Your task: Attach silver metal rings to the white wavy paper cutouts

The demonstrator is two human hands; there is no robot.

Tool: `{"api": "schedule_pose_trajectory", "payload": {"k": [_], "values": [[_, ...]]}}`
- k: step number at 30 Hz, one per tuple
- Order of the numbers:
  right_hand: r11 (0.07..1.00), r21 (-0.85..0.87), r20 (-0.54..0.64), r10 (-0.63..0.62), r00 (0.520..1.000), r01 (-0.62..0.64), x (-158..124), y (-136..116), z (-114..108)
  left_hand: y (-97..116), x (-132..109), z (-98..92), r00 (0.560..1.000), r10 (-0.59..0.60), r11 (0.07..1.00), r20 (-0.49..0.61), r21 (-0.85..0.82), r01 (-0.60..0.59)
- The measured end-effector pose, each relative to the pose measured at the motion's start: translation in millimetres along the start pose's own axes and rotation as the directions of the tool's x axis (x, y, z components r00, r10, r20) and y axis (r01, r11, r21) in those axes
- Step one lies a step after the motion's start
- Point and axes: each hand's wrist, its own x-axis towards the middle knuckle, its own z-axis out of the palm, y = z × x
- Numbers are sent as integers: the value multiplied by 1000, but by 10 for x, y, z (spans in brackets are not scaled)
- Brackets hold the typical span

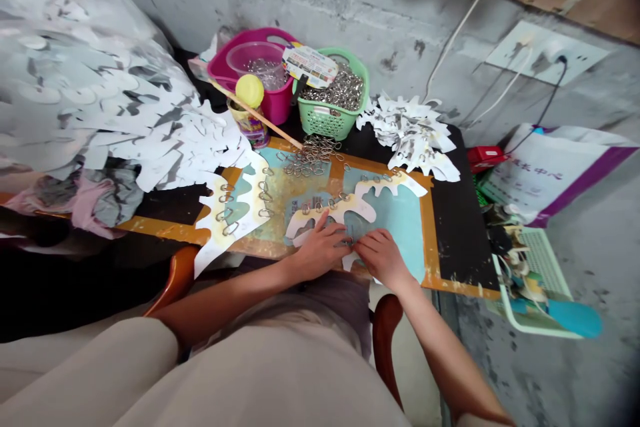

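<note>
Beige cloth [260, 373] lies nearest. The left hand [323, 250] spreads palm-down over a scalloped white cutout [363, 208] on the near desk [465, 227]; the right hand [383, 257] bends, fingers bunched, grip unclear.

On the white bag [543, 173], the characters 长中心 can be read, printed in purple; the print just before them cannot be made out. Small print is carried by the card [311, 65] on the green basket [325, 125], but no word can be read. The jar [254, 129] is lettered too, its label too blurred to be read.
</note>
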Motion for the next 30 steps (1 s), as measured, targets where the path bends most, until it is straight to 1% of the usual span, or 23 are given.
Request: {"api": "schedule_pose_trajectory", "payload": {"k": [4,6,8,12,14,17,19,21,23,25,27,28,30], "values": [[991,-115,-21,-71,997,68,-41,52,-47,-5,0,5,1000,-16,1000,5,-18,16],[988,-138,-29,-68,997,64,-68,39,-56,2,0,3,1000,-20,1000,13,-14,20],[991,-130,-14,-40,999,38,-97,13,-68,12,-3,1,999,-20,1000,28,1,20],[1000,-13,31,27,999,-27,-157,-40,-110,25,-6,-8,998,-1,999,66,37,-2],[994,80,-26,82,996,-80,-176,-66,-113,29,-1,-18,997,7,999,73,43,-10],[967,213,-150,176,973,-142,-179,-113,-70,37,11,-35,997,25,999,79,45,-29],[959,247,-171,187,967,-142,-175,-145,-26,46,14,-45,996,27,998,84,54,-32],[967,218,-159,170,973,-133,-175,-172,11,55,15,-62,995,18,998,96,55,-24],[976,166,-139,163,977,-140,-183,-193,33,58,17,-93,994,6,1000,107,15,-8],[977,133,-109,179,978,-164,-192,-209,45,49,28,-134,993,-12,997,116,-76,21],[975,129,-85,195,977,-183,-197,-221,53,28,56,-172,991,-58,985,118,-157,77],[973,130,-79,200,977,-189,-197,-226,58,14,79,-186,989,-87,979,121,-172,107],[972,131,-77,207,975,-196,-196,-235,70,-14,144,-200,983,-127,978,133,-150,147]]}}
